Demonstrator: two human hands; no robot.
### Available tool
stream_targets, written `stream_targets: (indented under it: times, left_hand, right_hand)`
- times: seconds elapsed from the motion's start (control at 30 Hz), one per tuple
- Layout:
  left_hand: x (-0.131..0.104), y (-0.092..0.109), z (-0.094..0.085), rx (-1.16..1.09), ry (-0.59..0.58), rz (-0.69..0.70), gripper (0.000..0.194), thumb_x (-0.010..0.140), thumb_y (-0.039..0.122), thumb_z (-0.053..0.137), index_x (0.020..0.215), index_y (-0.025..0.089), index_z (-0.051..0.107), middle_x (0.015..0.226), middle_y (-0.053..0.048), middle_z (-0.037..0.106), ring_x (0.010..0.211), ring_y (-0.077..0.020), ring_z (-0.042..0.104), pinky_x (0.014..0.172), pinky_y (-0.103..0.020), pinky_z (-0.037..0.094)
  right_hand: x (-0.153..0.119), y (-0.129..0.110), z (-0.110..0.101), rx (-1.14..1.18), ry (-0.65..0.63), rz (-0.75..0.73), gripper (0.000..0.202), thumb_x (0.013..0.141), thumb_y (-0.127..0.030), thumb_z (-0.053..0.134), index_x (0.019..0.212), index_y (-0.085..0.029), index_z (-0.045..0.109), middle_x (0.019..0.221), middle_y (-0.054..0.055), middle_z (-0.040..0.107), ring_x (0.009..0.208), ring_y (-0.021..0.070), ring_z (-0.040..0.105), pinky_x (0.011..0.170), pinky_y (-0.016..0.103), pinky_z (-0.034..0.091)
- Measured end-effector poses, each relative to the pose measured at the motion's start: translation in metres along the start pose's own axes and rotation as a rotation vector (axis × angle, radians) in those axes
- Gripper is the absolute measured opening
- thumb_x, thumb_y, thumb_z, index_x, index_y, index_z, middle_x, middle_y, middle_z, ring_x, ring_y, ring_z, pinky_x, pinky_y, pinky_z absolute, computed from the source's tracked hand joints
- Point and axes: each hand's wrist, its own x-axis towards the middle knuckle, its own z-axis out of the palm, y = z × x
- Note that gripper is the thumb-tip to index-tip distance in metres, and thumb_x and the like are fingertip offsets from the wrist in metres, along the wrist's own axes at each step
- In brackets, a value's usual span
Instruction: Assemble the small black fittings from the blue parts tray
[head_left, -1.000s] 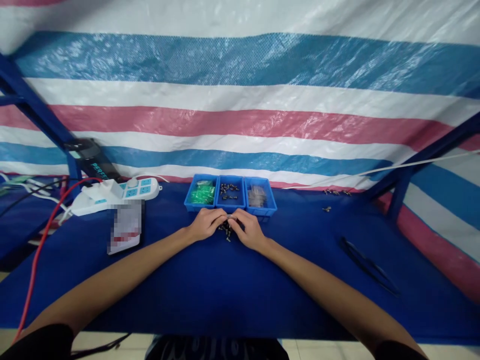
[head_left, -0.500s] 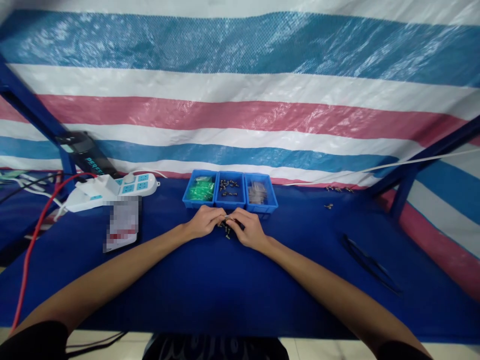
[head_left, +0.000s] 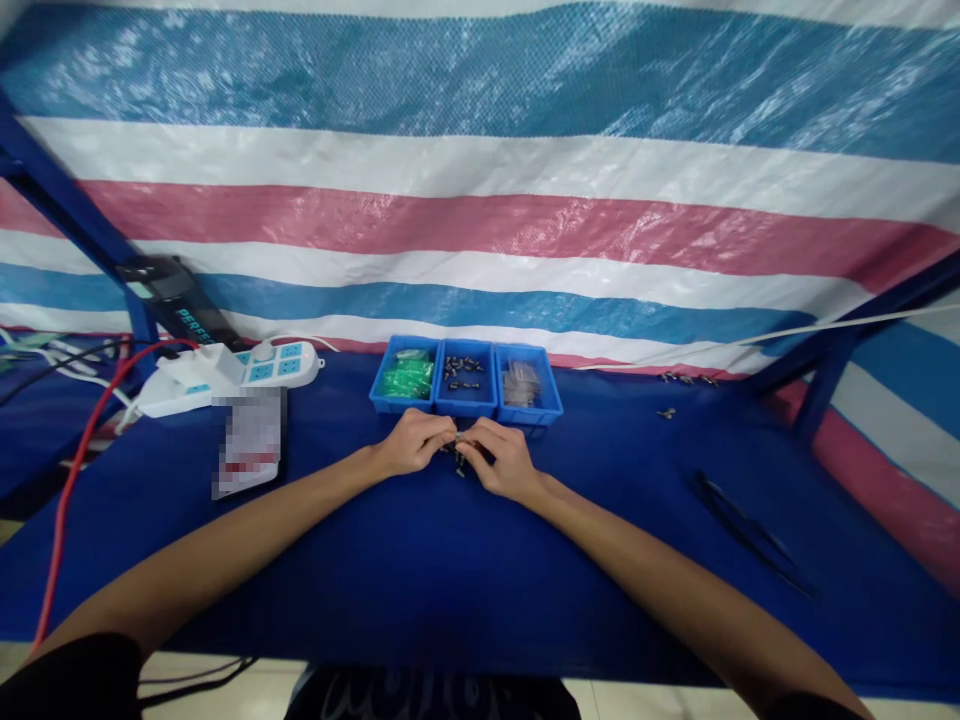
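My left hand [head_left: 411,441] and my right hand [head_left: 501,457] meet fingertip to fingertip just in front of the bins. Both are closed in a pinch on one small metal piece [head_left: 459,436], probably a screw, mostly covered by the fingers. Under them lies a little pile of small dark screws [head_left: 460,468], partly hidden. Behind stand three joined blue bins: the left bin [head_left: 402,406] holds green plastic packets, the middle bin [head_left: 465,409] several dark screws, the right bin [head_left: 529,415] clear plastic packets.
On the left are a phone [head_left: 251,440], a white power strip [head_left: 296,365], a black box [head_left: 184,305] and a red cable [head_left: 67,500]. To the right lie a few loose screws [head_left: 666,413] and dark glasses [head_left: 750,530]. Striped sheeting [head_left: 480,230] hangs behind the blue table [head_left: 420,570].
The view has shifted slightly, so everything sits a little differently in the picture. Both hands keep their pinch at the same spot, with only small finger movement.
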Motion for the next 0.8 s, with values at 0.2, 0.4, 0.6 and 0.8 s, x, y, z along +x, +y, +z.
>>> stream_targets:
  times: [0.2, 0.4, 0.6, 0.8]
  left_hand:
    - [0.0014, 0.0055, -0.0034, 0.01, -0.014, -0.036, 0.021, 0.093, 0.024, 0.041, 0.084, 0.013, 0.056, 0.064, 0.0, 0.056, 0.055, -0.0091, 0.053, 0.055, -0.02, 0.037]
    - [-0.0004, 0.002, -0.0006, 0.049, 0.047, -0.043, 0.019, 0.093, 0.027, 0.042, 0.09, 0.014, 0.056, 0.066, 0.0, 0.058, 0.053, -0.0082, 0.054, 0.053, -0.019, 0.038]
    - [-0.001, 0.0007, 0.0023, 0.101, 0.102, -0.005, 0.022, 0.095, 0.029, 0.041, 0.089, 0.015, 0.057, 0.066, 0.001, 0.06, 0.053, -0.0082, 0.056, 0.054, -0.018, 0.04]
    - [-0.001, 0.0011, 0.002, 0.136, 0.097, -0.033, 0.022, 0.094, 0.026, 0.042, 0.084, 0.014, 0.057, 0.066, 0.001, 0.061, 0.054, -0.0075, 0.057, 0.056, -0.018, 0.04]
  right_hand:
    - [0.0031, -0.001, -0.0018, 0.024, 0.004, 0.035, 0.014, 0.09, -0.024, 0.048, 0.081, -0.016, 0.056, 0.069, 0.002, 0.052, 0.061, 0.0122, 0.048, 0.058, 0.026, 0.041]
    - [0.0029, -0.0003, -0.0016, 0.019, -0.013, 0.083, 0.015, 0.092, -0.026, 0.046, 0.082, -0.017, 0.054, 0.07, 0.001, 0.053, 0.061, 0.0117, 0.049, 0.059, 0.025, 0.041]
    - [0.0028, 0.0001, -0.001, 0.005, -0.032, 0.068, 0.017, 0.093, -0.025, 0.043, 0.085, -0.017, 0.055, 0.072, 0.002, 0.055, 0.063, 0.0121, 0.051, 0.061, 0.025, 0.041]
    - [0.0043, 0.0021, 0.0011, -0.008, -0.018, 0.033, 0.018, 0.093, -0.025, 0.046, 0.081, -0.016, 0.055, 0.071, 0.003, 0.055, 0.063, 0.0124, 0.051, 0.061, 0.024, 0.041]
